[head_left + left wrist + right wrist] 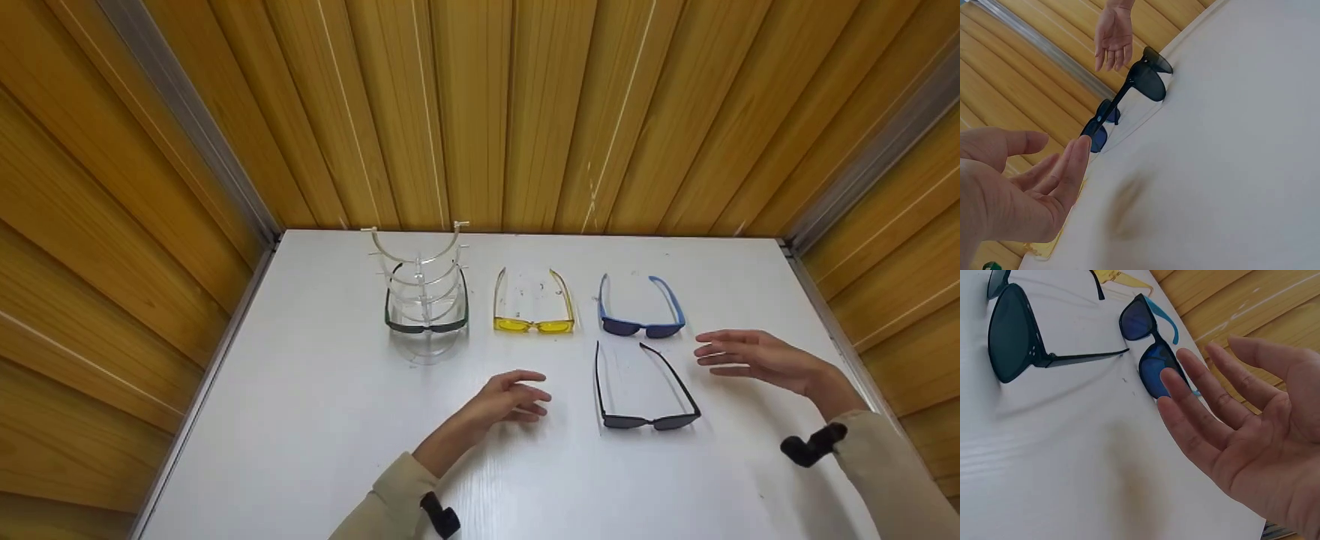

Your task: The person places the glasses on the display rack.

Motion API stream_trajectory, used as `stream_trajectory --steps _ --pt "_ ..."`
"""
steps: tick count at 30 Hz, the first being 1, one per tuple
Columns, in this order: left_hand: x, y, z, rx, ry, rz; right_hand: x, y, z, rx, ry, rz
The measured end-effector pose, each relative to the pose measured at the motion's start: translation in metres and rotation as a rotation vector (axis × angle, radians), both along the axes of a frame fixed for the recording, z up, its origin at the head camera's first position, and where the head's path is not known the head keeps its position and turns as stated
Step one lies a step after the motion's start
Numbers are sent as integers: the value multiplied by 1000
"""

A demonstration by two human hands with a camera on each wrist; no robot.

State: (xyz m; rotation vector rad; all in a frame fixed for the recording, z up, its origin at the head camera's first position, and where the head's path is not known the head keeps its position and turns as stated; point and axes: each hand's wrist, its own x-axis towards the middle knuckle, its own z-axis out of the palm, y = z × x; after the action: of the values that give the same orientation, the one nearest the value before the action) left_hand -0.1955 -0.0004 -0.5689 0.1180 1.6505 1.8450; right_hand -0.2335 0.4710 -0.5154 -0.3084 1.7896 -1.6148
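Note:
Black sunglasses (649, 422) stand on the white table with their temples unfolded toward the back. To their left, my left hand (510, 397) hovers above the table with relaxed fingers and nothing in it. My right hand (761, 360) is held in the air to their right, fingers extended and holding nothing. Just behind the black pair sit blue-framed sunglasses (643, 330), and the right fingertips overlap these in the right wrist view. Yellow glasses (533, 326) lie left of the blue ones. Dark green-framed glasses (427, 328) are further left, seen through a clear display stand.
The clear tiered display stand (421, 279) rises at the back left, its curved arms overlapping the dark green pair. Wood-look panels (480, 112) wall the white table (300, 420) at the back and both sides. Metal corner posts (187, 112) stand at the back corners.

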Motion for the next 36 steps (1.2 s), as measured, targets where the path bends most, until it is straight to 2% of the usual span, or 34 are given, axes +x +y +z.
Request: stream_trajectory --steps 7,12,15,22,24,31,36 --pt "3 36 -9 28 -54 -9 8 5 -18 58 -78 -7" --pt "0 57 -11 56 -78 21 10 0 -25 128 -82 -18" --pt "-1 66 -12 62 -97 32 11 -6 -28 166 -81 -22" --pt "2 78 -17 85 -133 4 16 -14 -38 246 -87 -30" --pt "3 80 -17 103 -142 3 16 -14 -40 244 -89 -21" --pt "2 86 -20 210 -178 7 15 -17 -41 111 -130 26" --pt "3 87 -19 218 -170 -8 15 -21 -40 102 -127 40"
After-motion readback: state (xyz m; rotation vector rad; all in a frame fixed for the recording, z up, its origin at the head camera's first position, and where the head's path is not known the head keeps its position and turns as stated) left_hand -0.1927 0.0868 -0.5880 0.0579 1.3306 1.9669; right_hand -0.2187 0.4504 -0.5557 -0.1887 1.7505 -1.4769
